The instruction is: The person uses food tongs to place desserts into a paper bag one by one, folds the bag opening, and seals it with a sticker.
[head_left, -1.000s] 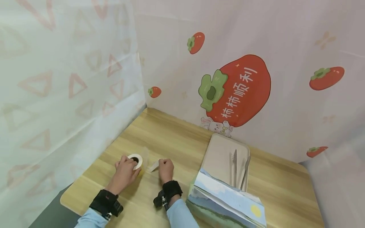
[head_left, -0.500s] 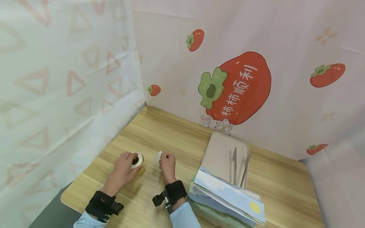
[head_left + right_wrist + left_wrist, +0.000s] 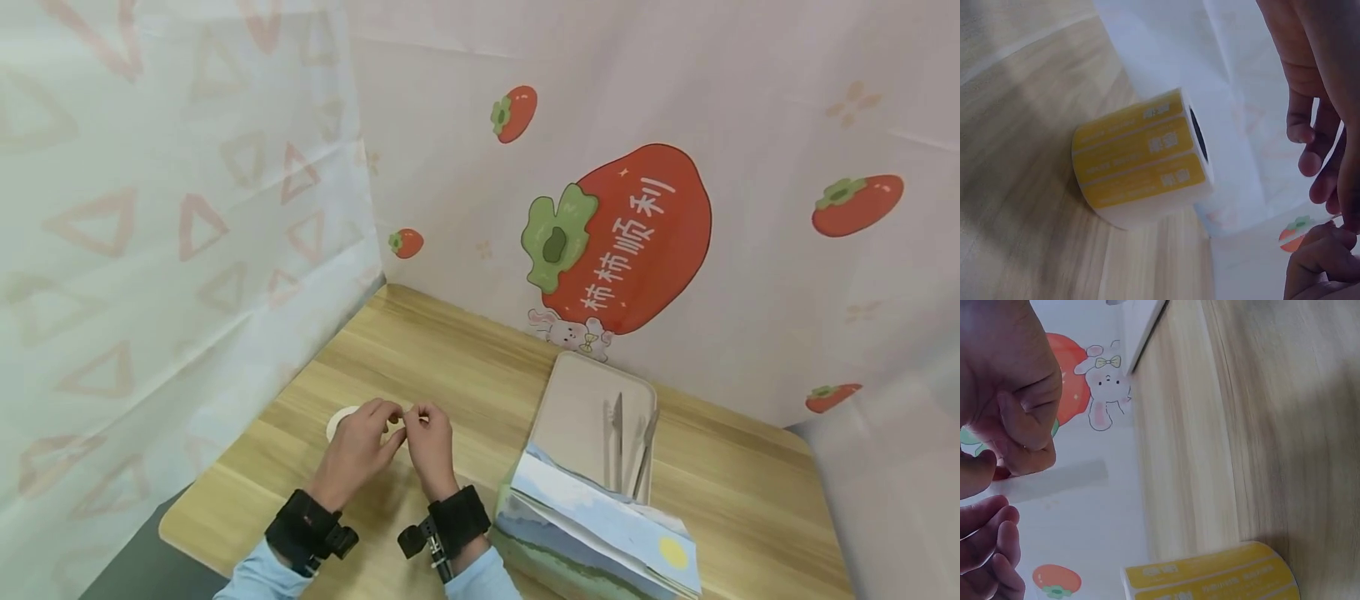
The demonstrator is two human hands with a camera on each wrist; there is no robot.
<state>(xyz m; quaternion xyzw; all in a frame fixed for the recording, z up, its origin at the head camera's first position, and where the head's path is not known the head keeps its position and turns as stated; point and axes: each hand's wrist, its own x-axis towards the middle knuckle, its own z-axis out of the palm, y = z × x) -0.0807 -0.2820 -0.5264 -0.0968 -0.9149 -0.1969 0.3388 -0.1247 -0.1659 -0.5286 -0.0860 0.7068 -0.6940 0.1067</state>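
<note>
Just right of a roll of yellow labels, both hands meet at their fingertips. The left hand partly covers the roll in the head view, its thumb and index finger pinching toward the right fingertips. My right hand has curled fingers and pinches a narrow translucent strip, which sticks out from where the fingers join. Most of the strip is hidden in the head view. In the right wrist view the label roll rests on the table apart from both hands, with its dark core hole showing.
A beige tray lies against the back wall, with a slim metal knife-like tool and another metal tool on it. A sky-patterned box stands in front, overlapping the tray. Hanging sheets border the wooden table at left and back.
My left hand has let go of the label roll and moved right to the right hand's fingertips. The right hand, holding the strip, first rose a little and now stays nearly in place.
</note>
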